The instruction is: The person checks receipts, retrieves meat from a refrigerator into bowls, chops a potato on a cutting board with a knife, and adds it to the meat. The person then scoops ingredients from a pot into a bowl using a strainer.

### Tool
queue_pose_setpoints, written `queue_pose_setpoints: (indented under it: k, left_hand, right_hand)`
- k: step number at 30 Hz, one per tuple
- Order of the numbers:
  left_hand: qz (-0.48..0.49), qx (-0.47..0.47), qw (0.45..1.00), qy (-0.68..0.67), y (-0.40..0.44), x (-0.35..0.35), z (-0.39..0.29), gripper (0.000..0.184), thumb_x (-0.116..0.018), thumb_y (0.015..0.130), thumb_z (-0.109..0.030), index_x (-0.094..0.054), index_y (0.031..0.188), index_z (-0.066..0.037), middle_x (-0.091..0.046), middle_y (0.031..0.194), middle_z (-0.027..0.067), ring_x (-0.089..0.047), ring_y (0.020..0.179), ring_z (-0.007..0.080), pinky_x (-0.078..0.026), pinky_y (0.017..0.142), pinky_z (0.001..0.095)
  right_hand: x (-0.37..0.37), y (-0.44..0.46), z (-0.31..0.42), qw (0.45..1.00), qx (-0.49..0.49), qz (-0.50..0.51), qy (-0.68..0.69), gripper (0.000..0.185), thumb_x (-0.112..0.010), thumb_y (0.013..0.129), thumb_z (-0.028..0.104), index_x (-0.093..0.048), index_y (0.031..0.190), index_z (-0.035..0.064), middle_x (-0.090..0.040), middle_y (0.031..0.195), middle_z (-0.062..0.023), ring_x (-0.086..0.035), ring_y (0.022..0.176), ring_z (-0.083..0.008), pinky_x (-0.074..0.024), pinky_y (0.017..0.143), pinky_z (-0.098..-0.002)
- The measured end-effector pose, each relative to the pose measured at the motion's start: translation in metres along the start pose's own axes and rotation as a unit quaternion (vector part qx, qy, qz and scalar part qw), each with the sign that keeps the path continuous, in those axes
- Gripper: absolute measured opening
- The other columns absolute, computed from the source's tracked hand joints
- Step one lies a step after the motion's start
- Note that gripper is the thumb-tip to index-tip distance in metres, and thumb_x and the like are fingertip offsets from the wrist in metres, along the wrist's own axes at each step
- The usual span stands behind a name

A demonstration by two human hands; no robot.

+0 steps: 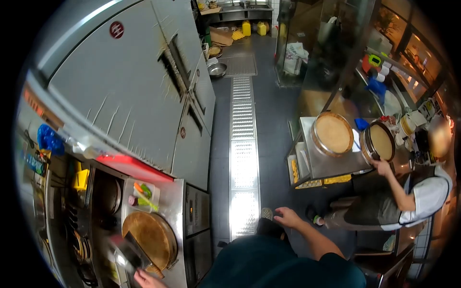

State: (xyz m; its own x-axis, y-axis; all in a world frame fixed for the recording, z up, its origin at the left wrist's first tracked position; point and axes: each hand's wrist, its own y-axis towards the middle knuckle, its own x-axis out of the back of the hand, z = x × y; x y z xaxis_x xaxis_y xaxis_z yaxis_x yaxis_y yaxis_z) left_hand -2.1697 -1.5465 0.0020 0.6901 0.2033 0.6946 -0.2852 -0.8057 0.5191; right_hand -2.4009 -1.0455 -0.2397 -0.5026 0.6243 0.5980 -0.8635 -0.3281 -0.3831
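Probably heavy: cleaver (126,255) in left hand (150,280)

Blurred blade at the left side of the board (150,230), contact unclear. Left fingers seem closed round its near end; exact wrap can't be told. Likely stiff, sharp, blade-heavy; best held by the handle. Right hand (286,218) hangs loose, holding nothing. Board: round, wooden, on steel counter (168,199). Dark floor (273,153), metal drain (244,165), grey fridge (120,81), co-worker (377,210) at right.
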Motion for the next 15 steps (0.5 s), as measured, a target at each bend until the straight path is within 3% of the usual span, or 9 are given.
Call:
queue_pose_setpoints:
  k: [1, 2, 3, 5, 7, 10, 11, 14, 15]
  left_hand:
    - [0.028, -0.023, 0.993, -0.113, -0.001, -0.033, -0.022, 0.022, -0.054, 0.101, -0.014, -0.063, 0.107, 0.005, -0.065, 0.094, 0.0139, -0.062, 0.088, 0.024, -0.05, 0.082, 0.036]
    - [0.06, -0.024, 0.983, -0.173, -0.016, -0.056, -0.045, 0.016, -0.055, 0.1, -0.008, -0.06, 0.105, 0.006, -0.06, 0.089, 0.01, -0.054, 0.082, 0.0186, -0.047, 0.08, 0.0316]
    - [0.085, -0.069, 0.983, -0.149, -0.021, -0.079, -0.067, 0.007, -0.052, 0.096, 0.003, -0.059, 0.098, 0.006, -0.059, 0.09, 0.0099, -0.056, 0.085, 0.0208, -0.048, 0.079, 0.0325]
    - [0.139, -0.186, 0.952, -0.2, -0.031, -0.117, -0.137, 0.007, -0.053, 0.094, 0.005, -0.059, 0.095, 0.005, -0.06, 0.092, 0.012, -0.059, 0.086, 0.0242, -0.048, 0.08, 0.034]
    - [0.209, -0.231, 0.929, -0.197, -0.037, -0.146, -0.206, 0.011, -0.057, 0.085, 0.008, -0.062, 0.094, 0.002, -0.063, 0.09, 0.0166, -0.059, 0.088, 0.0312, -0.05, 0.081, 0.0375]
    - [0.265, -0.31, 0.885, -0.225, -0.041, -0.195, -0.289, 0.021, -0.063, 0.074, 0.007, -0.064, 0.093, -0.001, -0.066, 0.09, 0.016, -0.061, 0.086, 0.0346, -0.05, 0.08, 0.0424]
    - [0.286, -0.324, 0.872, -0.229, -0.043, -0.215, -0.307, 0.02, -0.063, 0.073, 0.007, -0.064, 0.092, -0.001, -0.066, 0.091, 0.0157, -0.061, 0.087, 0.0351, -0.05, 0.08, 0.0426]
    - [0.326, -0.376, 0.83, -0.252, -0.041, -0.28, -0.367, 0.021, -0.068, 0.072, 0.006, -0.064, 0.09, -0.002, -0.067, 0.091, 0.0145, -0.062, 0.087, 0.0353, -0.051, 0.08, 0.0426]
    - [0.34, -0.393, 0.813, -0.262, -0.037, -0.302, -0.385, 0.021, -0.069, 0.071, 0.005, -0.065, 0.09, -0.002, -0.067, 0.091, 0.0141, -0.062, 0.087, 0.0348, -0.051, 0.081, 0.043]
  right_hand:
    - [0.023, 0.009, 0.004, 0.999, -0.008, -0.012, 0.033, 0.049, -0.071, 0.088, 0.033, -0.063, 0.125, 0.0022, -0.064, 0.125, -0.0205, -0.063, 0.114, -0.0325, -0.0514, 0.095, -0.0399]
    - [0.045, 0.019, 0.008, 0.997, -0.015, -0.027, 0.064, 0.048, -0.071, 0.088, 0.032, -0.063, 0.125, 0.002, -0.064, 0.125, -0.0204, -0.065, 0.112, -0.0314, -0.0526, 0.093, -0.0392]
    - [0.063, 0.028, 0.011, 0.992, -0.016, -0.052, 0.116, 0.046, -0.072, 0.089, 0.029, -0.063, 0.124, 0.0008, -0.065, 0.122, -0.0186, -0.066, 0.108, -0.0267, -0.0539, 0.09, -0.0365]
    - [0.116, 0.041, 0.035, 0.983, -0.031, -0.049, 0.174, 0.045, -0.072, 0.091, 0.029, -0.062, 0.125, 0.0002, -0.066, 0.119, -0.017, -0.066, 0.106, -0.0229, -0.0539, 0.09, -0.0346]
    - [0.151, 0.065, 0.039, 0.971, -0.046, -0.035, 0.23, 0.043, -0.068, 0.094, 0.026, -0.06, 0.127, -0.0008, -0.065, 0.116, -0.014, -0.064, 0.105, -0.0183, -0.0541, 0.091, -0.0322]
    - [0.19, 0.103, 0.051, 0.894, -0.069, -0.026, 0.442, 0.039, -0.064, 0.098, 0.021, -0.057, 0.129, -0.0016, -0.062, 0.118, -0.0134, -0.063, 0.11, -0.0195, -0.0549, 0.093, -0.0331]
    - [0.2, 0.12, 0.054, 0.878, -0.047, -0.023, 0.475, 0.036, -0.057, 0.102, 0.019, -0.054, 0.13, -0.0029, -0.058, 0.126, -0.0149, -0.061, 0.117, -0.0245, -0.0551, 0.095, -0.0377]
    - [0.229, 0.176, 0.076, 0.809, -0.049, 0.004, 0.585, 0.036, -0.053, 0.104, 0.02, -0.052, 0.131, -0.0029, -0.055, 0.131, -0.0162, -0.058, 0.122, -0.0284, -0.0543, 0.097, -0.0414]
    - [0.237, 0.199, 0.079, 0.794, -0.033, 0.021, 0.607, 0.036, -0.05, 0.105, 0.022, -0.052, 0.131, -0.0025, -0.052, 0.135, -0.0178, -0.055, 0.125, -0.0331, -0.0523, 0.1, -0.0465]
